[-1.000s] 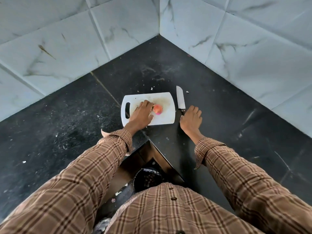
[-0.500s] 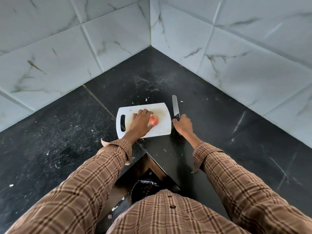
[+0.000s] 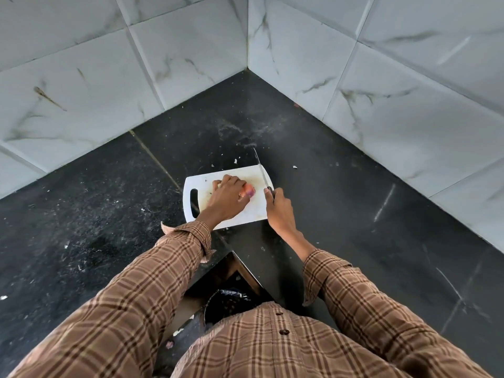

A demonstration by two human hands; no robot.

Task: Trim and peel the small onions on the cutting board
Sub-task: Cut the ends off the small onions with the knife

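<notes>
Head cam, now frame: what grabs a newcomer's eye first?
The white cutting board on the black counter, tucked into a marble-tiled corner. On it the left hand pins a small pinkish onion, while the right hand holds a knife at the board's right edge, blade pointing away.

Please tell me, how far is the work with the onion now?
Done: the left hand has the onion pinned on the cutting board, and the right hand has the knife in its grip, blade raised at the board's right edge. In hand: bringing the blade to the onion. Left: trimming and peeling; its pink skin looks uncut.
</notes>
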